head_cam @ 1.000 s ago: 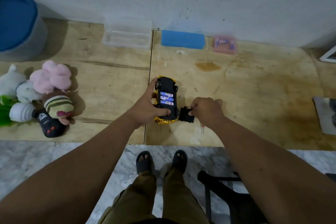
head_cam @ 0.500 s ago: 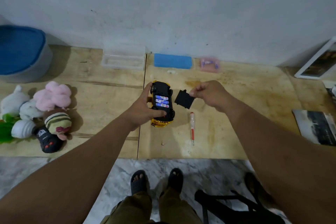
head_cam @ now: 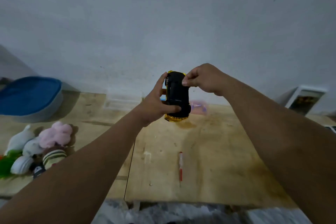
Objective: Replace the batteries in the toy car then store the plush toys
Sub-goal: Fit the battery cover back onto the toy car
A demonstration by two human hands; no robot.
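Note:
The yellow toy car (head_cam: 177, 94) is held up above the wooden board, its black underside facing me. My left hand (head_cam: 156, 100) grips its left side, thumb across the lower end. My right hand (head_cam: 201, 78) pinches the upper right of the underside, where the black battery cover now sits; no batteries show. A pile of plush toys (head_cam: 38, 149), pink, white, striped and green, lies on the board at the left. A red screwdriver (head_cam: 180, 167) lies on the board below the car.
A blue and grey basket (head_cam: 31, 96) stands at the far left by the wall. A clear plastic box (head_cam: 123, 100) and a pink packet (head_cam: 198, 107) lie along the wall behind the car. A framed picture (head_cam: 305, 100) leans at the right. The board's front edge (head_cam: 181, 200) meets marble floor.
Both hands lifted the car off the board. The black cover that my right hand held apart is now on the underside, hiding the batteries. The camera tilted up.

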